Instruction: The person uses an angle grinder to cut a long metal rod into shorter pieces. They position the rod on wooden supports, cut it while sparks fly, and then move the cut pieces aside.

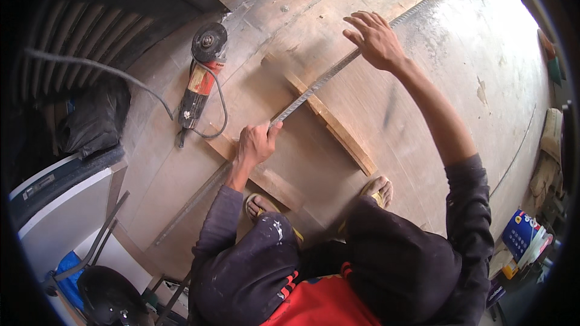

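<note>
A long ribbed steel rebar runs slantwise over the floor, from the lower left up to the far right. It lies across two wooden strips. My left hand is closed around the rebar above the nearer strip. My right hand is over the farther stretch of the bar, palm down with fingers spread. Whether its palm touches the bar is hidden. To the left, an angle grinder with a dark disc and red-and-black body rests on the floor, its cord looped beside it.
A dark slatted panel and a black bag stand at the left. A black helmet-like object is at the lower left. At the right edge are a blue container and a pair of shoes. My sandalled feet flank the wood.
</note>
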Action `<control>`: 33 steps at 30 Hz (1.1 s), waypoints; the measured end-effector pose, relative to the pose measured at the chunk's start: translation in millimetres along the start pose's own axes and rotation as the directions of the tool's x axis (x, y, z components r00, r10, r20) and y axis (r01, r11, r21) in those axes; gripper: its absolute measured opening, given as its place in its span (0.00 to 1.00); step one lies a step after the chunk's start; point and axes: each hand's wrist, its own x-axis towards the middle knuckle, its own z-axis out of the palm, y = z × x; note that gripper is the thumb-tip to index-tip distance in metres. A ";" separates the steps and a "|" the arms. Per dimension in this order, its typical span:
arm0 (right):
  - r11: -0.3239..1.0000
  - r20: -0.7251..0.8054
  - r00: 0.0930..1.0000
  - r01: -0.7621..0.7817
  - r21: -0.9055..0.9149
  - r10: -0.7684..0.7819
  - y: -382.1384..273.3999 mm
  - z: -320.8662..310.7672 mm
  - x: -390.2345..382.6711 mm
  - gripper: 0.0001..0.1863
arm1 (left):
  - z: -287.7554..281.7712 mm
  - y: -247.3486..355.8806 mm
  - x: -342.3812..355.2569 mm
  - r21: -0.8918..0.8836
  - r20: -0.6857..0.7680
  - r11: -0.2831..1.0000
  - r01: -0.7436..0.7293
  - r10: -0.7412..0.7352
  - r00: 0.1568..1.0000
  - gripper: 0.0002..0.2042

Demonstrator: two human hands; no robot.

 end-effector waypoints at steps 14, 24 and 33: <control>0.937 -0.205 0.971 -0.046 0.345 0.123 5.1 -3.0 -8.4 0.28 | 9.8 2.8 -4.4 0.100 -0.064 0.995 -0.025 0.032 0.997 0.25; -0.065 0.326 0.670 -0.383 0.921 0.667 41.2 -63.7 -46.8 0.31 | 35.2 10.0 -18.6 0.357 -0.449 0.934 0.016 0.156 0.880 0.18; -0.640 0.513 0.515 0.095 0.763 0.687 88.1 7.1 34.6 0.16 | 17.3 21.1 -20.6 0.173 -0.126 0.968 0.180 -0.160 0.979 0.24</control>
